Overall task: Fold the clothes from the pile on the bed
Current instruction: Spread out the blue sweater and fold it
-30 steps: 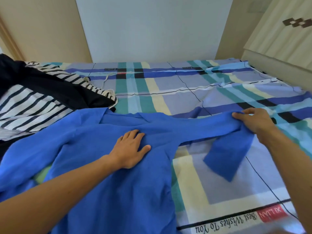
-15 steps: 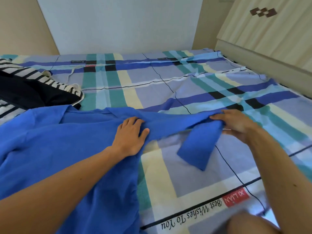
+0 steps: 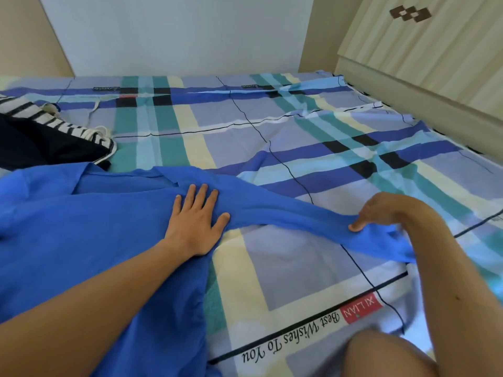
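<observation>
The shirt (image 3: 95, 227) lies on the bed (image 3: 272, 131) across the lower left of the frame, its sleeve (image 3: 285, 210) reaching right to the right hand (image 3: 381, 210) pinching it, the left hand (image 3: 194, 221) flat on it at centre, the pile (image 3: 40, 137) behind at upper left.

The bed (image 3: 275, 278), covered by a plaid sheet (image 3: 340, 148), carries a blue shirt (image 3: 95, 227) spread over its near left part and, just beyond it, a pile of striped and black clothes (image 3: 46, 142).

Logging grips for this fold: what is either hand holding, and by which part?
The right hand pinches the blue shirt by its sleeve; the left hand only presses flat on it.
</observation>
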